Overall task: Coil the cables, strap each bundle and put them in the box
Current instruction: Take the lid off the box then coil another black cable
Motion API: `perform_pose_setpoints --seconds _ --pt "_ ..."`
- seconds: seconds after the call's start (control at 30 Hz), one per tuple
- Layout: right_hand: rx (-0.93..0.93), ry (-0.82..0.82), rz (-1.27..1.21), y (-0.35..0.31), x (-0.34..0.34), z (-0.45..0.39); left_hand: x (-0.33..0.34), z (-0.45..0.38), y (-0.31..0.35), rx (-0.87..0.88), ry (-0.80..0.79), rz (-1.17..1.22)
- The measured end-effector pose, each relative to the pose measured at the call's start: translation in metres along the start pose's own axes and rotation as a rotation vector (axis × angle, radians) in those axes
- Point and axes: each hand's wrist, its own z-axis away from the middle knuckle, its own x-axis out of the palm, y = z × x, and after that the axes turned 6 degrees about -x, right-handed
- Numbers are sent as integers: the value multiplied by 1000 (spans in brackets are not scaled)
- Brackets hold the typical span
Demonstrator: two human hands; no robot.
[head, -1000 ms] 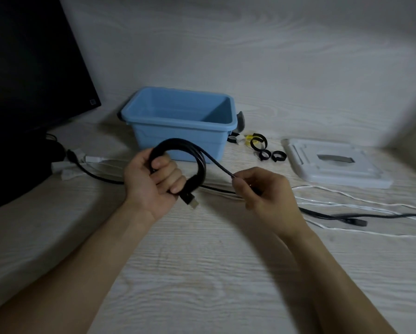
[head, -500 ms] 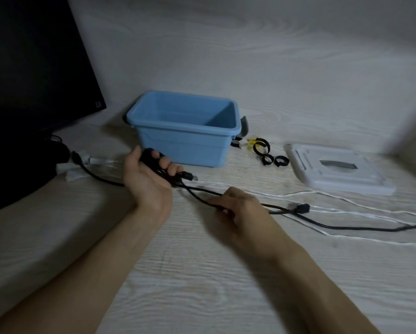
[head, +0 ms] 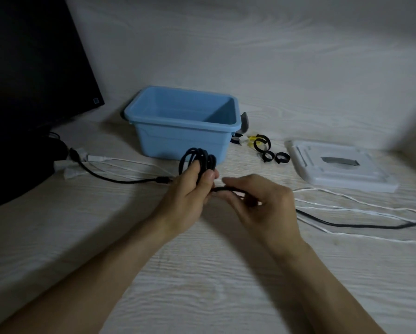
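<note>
My left hand (head: 187, 196) grips a coil of black cable (head: 198, 160) whose loops stand up above my fingers, just in front of the blue box (head: 185, 124). My right hand (head: 262, 203) is close beside it and pinches the free end of the same black cable (head: 226, 189) between thumb and fingers. The blue box stands open and looks empty. Several black straps (head: 266, 150) lie curled to the right of the box. A second black cable (head: 361, 225) and thin white cables (head: 361, 208) trail across the table to the right.
A white box lid (head: 339, 165) lies at the right, behind the white cables. A dark monitor (head: 31, 68) stands at the left with a black cable (head: 110, 178) and a white plug (head: 69, 165) at its foot. A wall runs close behind.
The coil dropped low to the table half a second ago and is now raised upright again in my left hand. My right hand slid along the cable and came in next to the left.
</note>
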Motion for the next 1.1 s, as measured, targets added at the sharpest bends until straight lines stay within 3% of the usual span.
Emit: perform_pose_setpoints --seconds 0.13,0.23,0.4,0.57,0.7,0.87,0.97,1.1 --pt "97 246 29 5 -9 -2 -1 8 14 26 -154 -13" --pt "159 263 -26 7 -9 -2 0 14 23 47 -161 -83" --pt "263 229 -104 13 -7 -4 -3 8 29 -131 -132 297" --pt "433 31 -170 25 -7 -1 -16 -3 34 -300 -107 793" --pt "557 -92 -304 25 1 4 -19 -6 33 -347 15 985" --pt "593 -118 -411 19 8 8 -22 -15 24 -343 230 1093" --pt "559 -196 -409 15 14 10 -22 -15 25 -333 228 1167" --pt "519 -262 -327 11 24 13 -12 -11 29 -270 195 1097"
